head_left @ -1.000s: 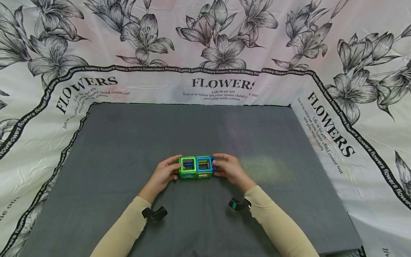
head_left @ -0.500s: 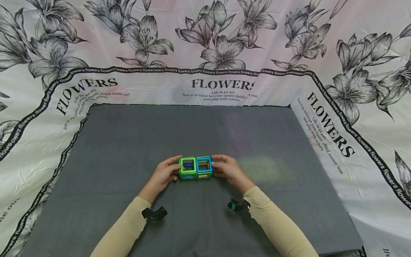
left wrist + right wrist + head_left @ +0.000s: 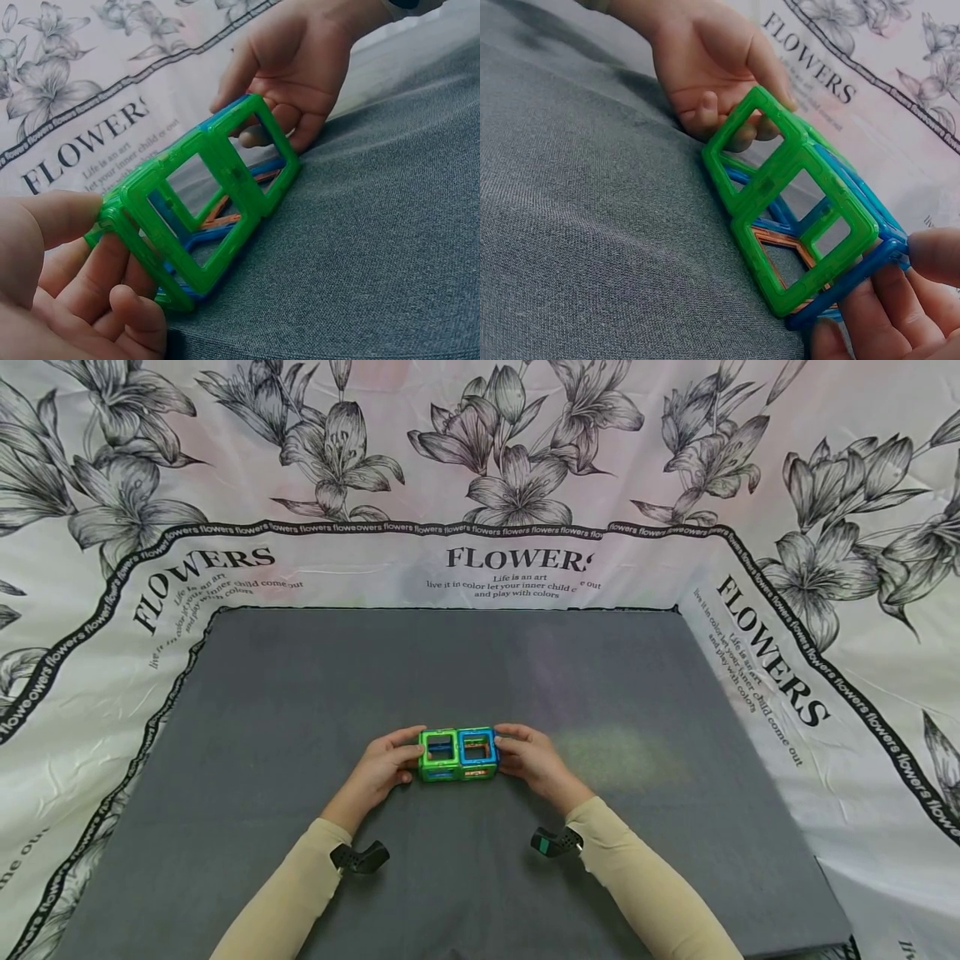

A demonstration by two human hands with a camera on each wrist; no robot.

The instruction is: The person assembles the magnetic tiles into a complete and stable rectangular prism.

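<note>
Two joined cubes of magnetic tiles [image 3: 458, 753] rest lengthwise on the grey cloth between the hands. Their open square frames are green and blue, with an orange tile [image 3: 222, 222] visible inside. My left hand [image 3: 384, 762] pinches the left end, its thumb and fingers at a green end tile [image 3: 139, 244]. At the right end my right hand [image 3: 536, 762] holds a blue end tile [image 3: 844, 283] by its edge and face. That blue tile sits against the right cube. Parts of the fingertips are hidden behind the frames.
A grey cloth-covered table [image 3: 450, 668] lies under both forearms. Behind and beside it hangs a white sheet [image 3: 360, 560] printed with flowers and lettering. A black wrist band [image 3: 362, 857] is on the left wrist, and another band [image 3: 557, 842] on the right.
One second ago the blue end tile stood slightly out from the right cube; my right hand has moved a little left and the tile now meets the cube. The left hand keeps its hold.
</note>
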